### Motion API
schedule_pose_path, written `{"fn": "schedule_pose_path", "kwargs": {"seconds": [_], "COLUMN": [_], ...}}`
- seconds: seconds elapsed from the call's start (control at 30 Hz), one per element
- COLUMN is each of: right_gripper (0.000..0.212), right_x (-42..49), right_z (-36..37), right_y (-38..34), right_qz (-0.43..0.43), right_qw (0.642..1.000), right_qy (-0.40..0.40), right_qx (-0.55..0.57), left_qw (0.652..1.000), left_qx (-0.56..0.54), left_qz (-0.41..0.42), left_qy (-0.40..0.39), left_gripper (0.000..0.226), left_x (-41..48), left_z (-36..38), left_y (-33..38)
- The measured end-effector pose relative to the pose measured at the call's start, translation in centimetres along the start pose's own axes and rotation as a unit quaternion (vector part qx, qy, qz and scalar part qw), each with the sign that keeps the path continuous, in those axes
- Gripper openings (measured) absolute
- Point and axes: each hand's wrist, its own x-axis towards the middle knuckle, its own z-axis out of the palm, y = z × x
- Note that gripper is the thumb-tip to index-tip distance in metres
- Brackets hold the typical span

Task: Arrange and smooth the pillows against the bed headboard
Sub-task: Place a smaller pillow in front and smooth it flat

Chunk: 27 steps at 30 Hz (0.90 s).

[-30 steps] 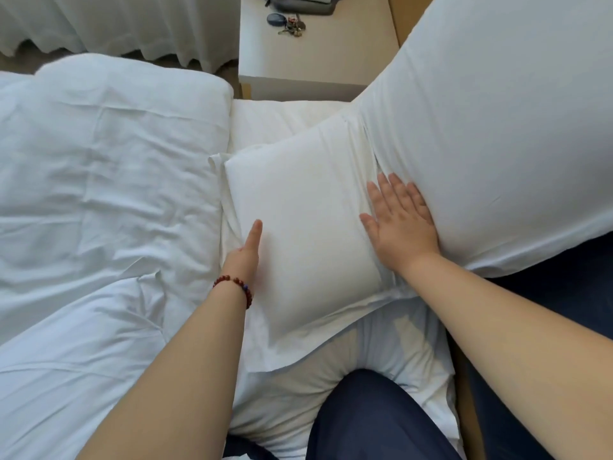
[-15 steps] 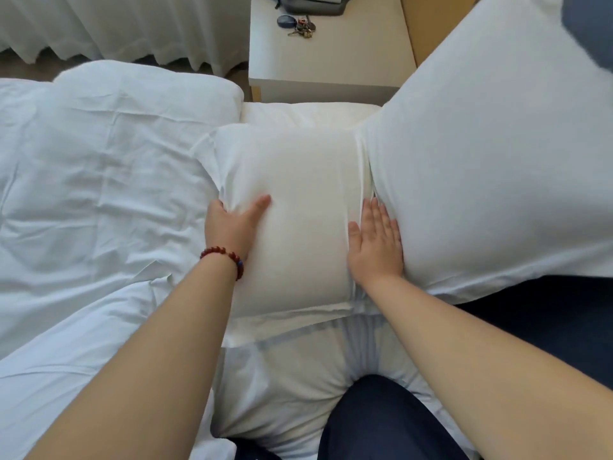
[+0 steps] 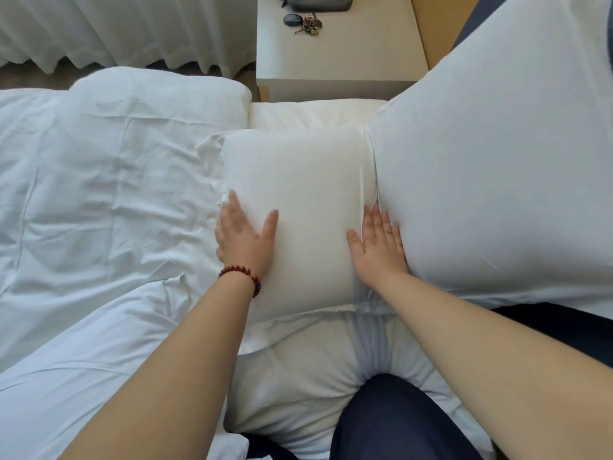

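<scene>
Left hand [image 3: 243, 239] and right hand [image 3: 378, 247] lie flat on the small pillow [image 3: 308, 187], one at each side edge.

Nearest, a knee [image 3: 398, 423] in dark cloth presses into the sheet [image 3: 298, 393]. Both hands have straight fingers and hold nothing. The left, with a red bracelet [image 3: 241, 273] at the wrist, rests along the pillow's left edge, where it meets the rumpled duvet [image 3: 99, 194]. The right presses into the seam against the large pillow [image 3: 497, 177], which rises to the right. Another pillow [image 3: 311, 115] shows just behind. Farther off, a bedside table [image 3: 345, 58] bearing keys [image 3: 306, 26] stands beside the curtain [image 3: 116, 28].
</scene>
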Motion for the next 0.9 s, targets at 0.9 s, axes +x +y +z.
{"fn": "schedule_pose_path", "kwargs": {"seconds": [0.9], "right_gripper": [0.092], "right_x": [-13.2], "right_z": [-22.3], "right_y": [8.9], "right_qz": [0.117], "right_qw": [0.968], "right_qy": [0.218], "right_qx": [-0.038], "left_qw": [0.944], "left_qx": [-0.101], "left_qz": [0.152], "left_qy": [-0.274], "left_gripper": [0.064], "left_x": [-8.8], "left_z": [8.8], "left_y": [17.8]}}
